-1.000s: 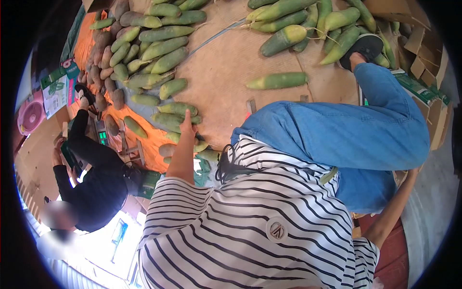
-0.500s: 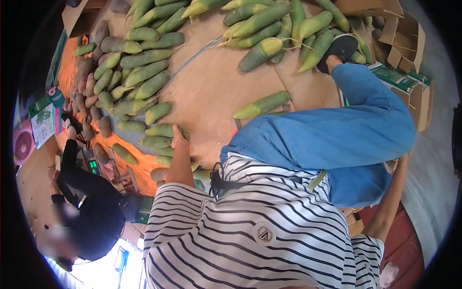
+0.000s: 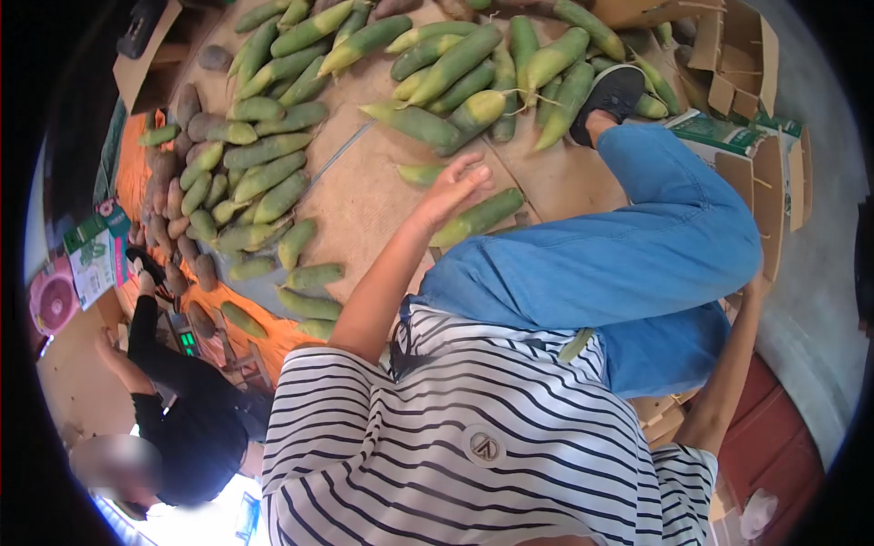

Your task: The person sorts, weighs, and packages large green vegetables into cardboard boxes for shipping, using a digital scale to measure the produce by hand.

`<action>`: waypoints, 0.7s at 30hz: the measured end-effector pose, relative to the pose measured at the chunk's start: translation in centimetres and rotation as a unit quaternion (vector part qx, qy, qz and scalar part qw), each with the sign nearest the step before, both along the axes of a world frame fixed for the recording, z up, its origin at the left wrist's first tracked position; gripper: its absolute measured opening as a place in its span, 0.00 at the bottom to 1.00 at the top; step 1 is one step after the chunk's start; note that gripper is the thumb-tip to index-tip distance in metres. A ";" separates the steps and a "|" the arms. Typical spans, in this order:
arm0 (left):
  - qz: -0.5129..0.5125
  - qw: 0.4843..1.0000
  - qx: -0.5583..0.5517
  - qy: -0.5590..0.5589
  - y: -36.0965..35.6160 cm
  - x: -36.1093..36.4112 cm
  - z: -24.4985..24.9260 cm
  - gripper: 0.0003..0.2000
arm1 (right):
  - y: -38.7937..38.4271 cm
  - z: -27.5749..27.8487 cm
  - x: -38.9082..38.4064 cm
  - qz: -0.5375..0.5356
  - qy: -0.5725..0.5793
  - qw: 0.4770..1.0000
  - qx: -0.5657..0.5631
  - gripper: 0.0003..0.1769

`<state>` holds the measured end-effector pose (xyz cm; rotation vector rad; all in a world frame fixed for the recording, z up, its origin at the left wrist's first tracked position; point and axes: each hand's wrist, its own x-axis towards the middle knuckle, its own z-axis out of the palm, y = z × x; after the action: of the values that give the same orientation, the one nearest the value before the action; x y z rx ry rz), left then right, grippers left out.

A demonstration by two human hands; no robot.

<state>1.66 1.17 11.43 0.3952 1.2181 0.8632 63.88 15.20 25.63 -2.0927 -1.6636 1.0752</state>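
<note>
My left hand is stretched forward with its fingers spread and nothing in it. It hovers just above a single long green vegetable lying on the brown cardboard floor beside my blue-jeaned knee. A small green piece lies just left of the hand. My right arm runs down past my thigh, and its hand is hidden behind the leg. Heaps of similar green vegetables lie beyond, one heap near my black shoe.
A long row of green vegetables and brown tubers lies at the left on an orange sheet. A person in black crouches lower left by a scale. Cardboard boxes stand at the right.
My left hand has left the vegetable row at the left and swung up and right to the lone vegetable by my knee. Its fingers have spread.
</note>
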 end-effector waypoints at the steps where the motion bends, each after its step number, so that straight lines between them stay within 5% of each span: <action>1: -0.067 0.996 0.059 -0.003 1.1 -0.2 0.4 0.41 | -0.5 0.8 -1.7 -0.002 0.041 0.999 0.002 0.19; 3: -0.179 0.965 0.085 0.171 0.8 -0.9 -2.1 0.40 | -1.0 2.6 -5.8 -0.049 0.090 0.995 -0.008 0.19; 5: -0.351 0.867 0.083 0.343 -0.7 -1.5 -4.6 0.39 | -1.1 3.1 -8.3 -0.136 0.110 0.984 -0.040 0.18; 6: -0.387 0.830 0.078 0.393 -1.7 -0.8 -5.4 0.38 | -0.9 2.0 -6.2 -0.087 0.118 0.989 -0.020 0.19; 11: -0.490 0.662 0.068 0.563 -4.7 3.2 -6.3 0.33 | -0.7 1.8 -5.1 -0.001 -0.021 1.000 0.015 0.18; 14: -0.520 0.556 0.189 0.620 -5.8 3.3 -9.1 0.33 | -0.7 3.5 -8.1 0.008 -0.047 0.999 0.015 0.19; 17: -0.516 0.592 0.179 0.593 -4.4 2.9 -6.8 0.33 | -0.8 3.4 -7.9 0.001 -0.062 0.998 0.006 0.21; 21: -0.501 0.547 0.253 0.621 -4.7 2.3 -8.5 0.34 | -0.9 2.7 -6.6 0.033 -0.140 0.989 0.031 0.20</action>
<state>3.99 -3.55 2.98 2.2282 1.5585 -0.3285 57.27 14.28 28.35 -2.2465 -1.8780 0.7620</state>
